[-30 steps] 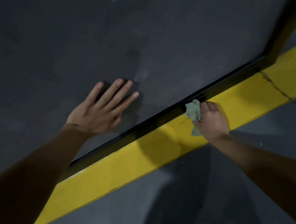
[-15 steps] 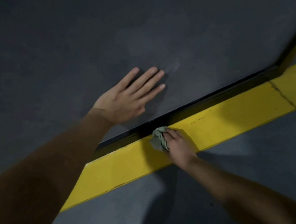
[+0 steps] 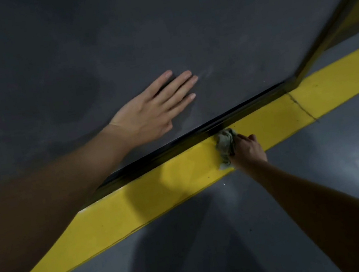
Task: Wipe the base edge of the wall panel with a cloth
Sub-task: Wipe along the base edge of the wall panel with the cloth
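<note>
A dark grey wall panel [image 3: 158, 34] fills the upper view, and its black base edge [image 3: 246, 106] runs diagonally from lower left to upper right. My left hand [image 3: 154, 111] lies flat on the panel, fingers straight, just above that edge. A crumpled grey-green cloth [image 3: 225, 146] is gripped in my right hand [image 3: 247, 151]. The cloth's top touches the black edge, and the rest hangs over the yellow strip [image 3: 137, 205] below it.
The yellow painted strip runs along the floor beneath the panel, with a crack [image 3: 302, 107] across it at the right. Grey glossy floor [image 3: 236, 243] lies below. A dark vertical frame [image 3: 331, 20] ends the panel at the right.
My right hand slid the cloth left along the base edge, then back to the right. My left hand stayed flat on the panel while the view shifted.
</note>
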Available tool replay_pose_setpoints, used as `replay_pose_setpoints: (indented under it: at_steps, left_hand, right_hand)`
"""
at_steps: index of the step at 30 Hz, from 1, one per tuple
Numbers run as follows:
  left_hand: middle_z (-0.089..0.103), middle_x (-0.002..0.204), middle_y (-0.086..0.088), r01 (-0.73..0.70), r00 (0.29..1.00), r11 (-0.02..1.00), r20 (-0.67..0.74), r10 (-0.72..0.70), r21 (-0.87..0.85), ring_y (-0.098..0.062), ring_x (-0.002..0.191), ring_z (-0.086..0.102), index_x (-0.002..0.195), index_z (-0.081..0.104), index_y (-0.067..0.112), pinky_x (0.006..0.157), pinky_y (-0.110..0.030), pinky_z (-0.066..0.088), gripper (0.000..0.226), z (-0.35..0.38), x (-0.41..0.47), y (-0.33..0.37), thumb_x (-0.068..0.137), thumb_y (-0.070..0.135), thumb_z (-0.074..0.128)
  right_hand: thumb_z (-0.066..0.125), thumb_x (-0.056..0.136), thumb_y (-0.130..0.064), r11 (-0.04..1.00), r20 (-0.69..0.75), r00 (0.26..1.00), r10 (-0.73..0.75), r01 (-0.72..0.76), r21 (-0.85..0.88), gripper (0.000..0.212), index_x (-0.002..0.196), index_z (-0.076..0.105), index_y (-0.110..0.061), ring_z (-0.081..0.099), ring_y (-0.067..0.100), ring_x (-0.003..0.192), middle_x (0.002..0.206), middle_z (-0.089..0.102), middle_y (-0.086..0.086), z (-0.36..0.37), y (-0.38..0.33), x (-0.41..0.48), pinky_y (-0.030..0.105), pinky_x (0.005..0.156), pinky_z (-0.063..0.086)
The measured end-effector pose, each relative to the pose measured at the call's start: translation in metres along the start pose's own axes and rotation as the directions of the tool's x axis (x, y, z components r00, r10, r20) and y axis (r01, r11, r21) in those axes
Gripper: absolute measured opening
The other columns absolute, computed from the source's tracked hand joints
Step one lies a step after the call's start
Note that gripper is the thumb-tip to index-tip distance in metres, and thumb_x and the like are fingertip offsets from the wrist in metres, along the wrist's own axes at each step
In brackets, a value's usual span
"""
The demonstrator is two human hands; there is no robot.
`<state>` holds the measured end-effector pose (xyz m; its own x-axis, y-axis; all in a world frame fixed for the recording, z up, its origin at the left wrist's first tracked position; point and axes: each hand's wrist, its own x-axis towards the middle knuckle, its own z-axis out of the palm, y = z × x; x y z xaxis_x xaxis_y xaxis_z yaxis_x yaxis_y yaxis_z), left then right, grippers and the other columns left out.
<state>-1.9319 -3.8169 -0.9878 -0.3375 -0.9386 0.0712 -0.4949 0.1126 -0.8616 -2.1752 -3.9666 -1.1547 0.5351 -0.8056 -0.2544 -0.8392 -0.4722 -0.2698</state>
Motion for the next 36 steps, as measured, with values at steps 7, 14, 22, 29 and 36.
replay_pose_setpoints:
  at_steps: [7, 14, 22, 29, 36]
  left_hand:
    - [-0.005, 0.171, -0.026, -0.013, 1.000, 1.000, 0.023, 0.014, -0.025, -0.041, 0.160, 0.000, 0.166, 0.007, 0.005, 0.126, -0.059, -0.006, 0.077, -0.003, -0.005, -0.003, 0.106, 0.045, 0.033]
    - [-0.005, 0.173, -0.020, -0.027, 0.992, 0.999, 0.123, 0.032, -0.047, -0.036, 0.161, -0.003, 0.167, 0.008, 0.010, 0.126, -0.055, -0.014, 0.077, -0.011, -0.017, -0.005, 0.105, 0.040, 0.041]
    - [-0.005, 0.174, -0.014, 0.226, 0.941, 0.968, 0.279, -0.190, -0.105, -0.033, 0.161, -0.003, 0.168, 0.009, 0.015, 0.129, -0.052, -0.007, 0.076, -0.037, -0.063, 0.015, 0.102, 0.022, 0.047]
    - [0.001, 0.174, -0.016, 0.452, 0.854, 0.871, 0.375, -0.361, -0.193, -0.034, 0.161, 0.002, 0.166, 0.024, 0.020, 0.128, -0.060, 0.005, 0.074, -0.071, -0.111, 0.029, 0.097, 0.021, 0.049]
    - [-0.011, 0.173, -0.014, 0.500, 0.818, 0.843, 0.429, -0.385, -0.198, -0.031, 0.161, -0.009, 0.167, 0.017, 0.021, 0.128, -0.059, -0.001, 0.077, -0.071, -0.143, 0.015, 0.099, 0.024, 0.052]
  right_hand:
    - [0.056, 0.084, -0.006, 0.952, -0.045, 0.995, -0.092, 0.101, 0.289, 0.056, 0.139, 0.048, -0.005, 0.045, 0.038, 0.120, 0.138, 0.050, 0.013, 0.040, -0.049, -0.008, 0.040, 0.099, 0.040]
    - [0.076, 0.070, -0.014, 0.936, -0.044, 0.960, -0.275, 0.278, 0.216, 0.075, 0.138, 0.050, 0.005, 0.042, 0.040, 0.137, 0.141, 0.050, 0.026, 0.085, -0.114, -0.046, 0.043, 0.118, 0.031]
    - [0.050, 0.097, -0.011, 0.743, 0.160, 0.731, -0.663, 0.617, 0.258, 0.059, 0.153, 0.030, -0.009, 0.010, 0.026, 0.153, 0.166, 0.015, 0.007, 0.096, -0.130, -0.089, 0.042, 0.113, 0.039]
    - [0.059, 0.091, -0.009, 0.789, 0.031, 0.801, -0.598, 0.582, 0.197, 0.056, 0.144, 0.045, -0.009, 0.032, 0.024, 0.146, 0.161, 0.029, 0.007, 0.079, -0.120, -0.058, 0.031, 0.110, 0.039]
    - [0.058, 0.092, -0.014, 0.907, -0.024, 0.920, -0.392, 0.391, 0.157, 0.049, 0.140, 0.049, -0.007, 0.045, 0.027, 0.137, 0.158, 0.035, 0.009, 0.068, -0.086, -0.043, 0.036, 0.088, 0.054]
